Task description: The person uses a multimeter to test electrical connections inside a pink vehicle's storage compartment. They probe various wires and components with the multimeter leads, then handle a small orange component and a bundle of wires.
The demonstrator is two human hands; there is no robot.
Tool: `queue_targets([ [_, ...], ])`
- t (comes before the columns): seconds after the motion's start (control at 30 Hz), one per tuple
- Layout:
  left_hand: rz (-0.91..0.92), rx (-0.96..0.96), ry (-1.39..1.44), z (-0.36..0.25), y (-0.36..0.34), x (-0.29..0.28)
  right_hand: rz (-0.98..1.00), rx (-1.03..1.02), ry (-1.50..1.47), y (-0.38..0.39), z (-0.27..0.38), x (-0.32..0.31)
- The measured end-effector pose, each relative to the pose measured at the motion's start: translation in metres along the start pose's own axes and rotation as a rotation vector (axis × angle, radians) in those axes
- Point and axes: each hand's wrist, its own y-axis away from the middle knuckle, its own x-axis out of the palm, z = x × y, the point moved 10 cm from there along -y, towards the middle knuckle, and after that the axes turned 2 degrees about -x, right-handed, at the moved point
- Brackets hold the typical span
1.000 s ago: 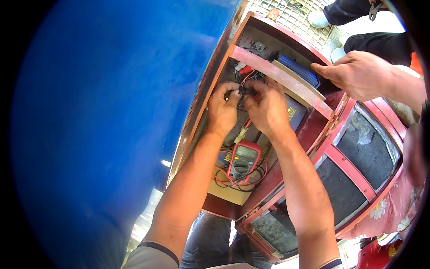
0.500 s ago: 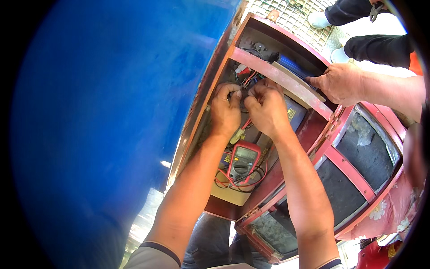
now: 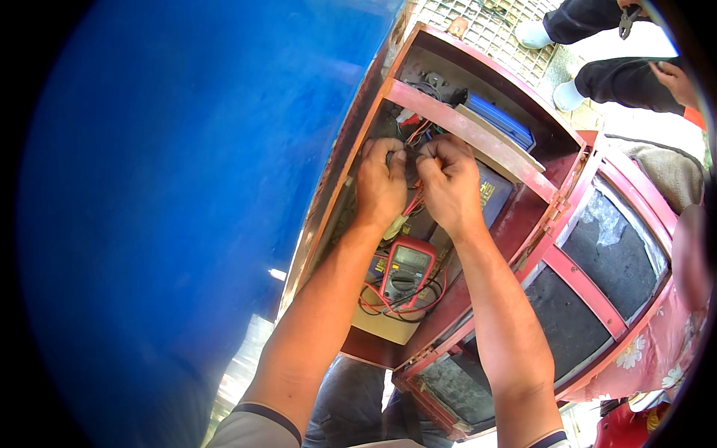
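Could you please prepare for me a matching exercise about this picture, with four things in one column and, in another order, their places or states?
Things:
1. Digital multimeter
2. Blue case
3. Pliers
4. The wearer's left hand and right hand

Places or states:
A. At the upper right, near a dark trouser leg
B. Close together, fingers pinched at wiring
C. Between the wearer's forearms, with red and black leads around it
D. Beyond the pink crossbar

Right pairs: 1-C, 2-D, 3-A, 4-B
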Motion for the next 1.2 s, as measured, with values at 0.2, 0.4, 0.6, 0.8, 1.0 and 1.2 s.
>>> queue_targets([
  [0.2, 0.104, 0.049, 0.052, -0.004, -0.001, 0.004, -0.019, 0.01, 0.016, 0.0, -0.001, -0.004],
  [0.4, 0.195, -0.058, 0.355, 0.019, -0.009, 0.015, 0.051, 0.051, 0.07, 0.001, -0.003, 0.002],
  [0.6, 0.39, -0.226, 0.603, 0.026, -0.006, 0.026, -0.039, -0.095, 0.287, -0.002, 0.013, -0.006],
  [0.8, 0.223, -0.306, 0.65, 0.025, -0.003, 0.019, -0.043, -0.013, 0.176, 0.006, 0.007, -0.007],
  [1.0, 0.132, -0.257, 0.568, 0.019, -0.004, 0.015, -0.072, -0.134, 0.244, 0.009, 0.02, -0.005],
  [1.2, 0.089, -0.232, 0.586, 0.027, 0.002, 0.012, -0.003, -0.024, 0.246, 0.003, 0.02, 0.005],
])
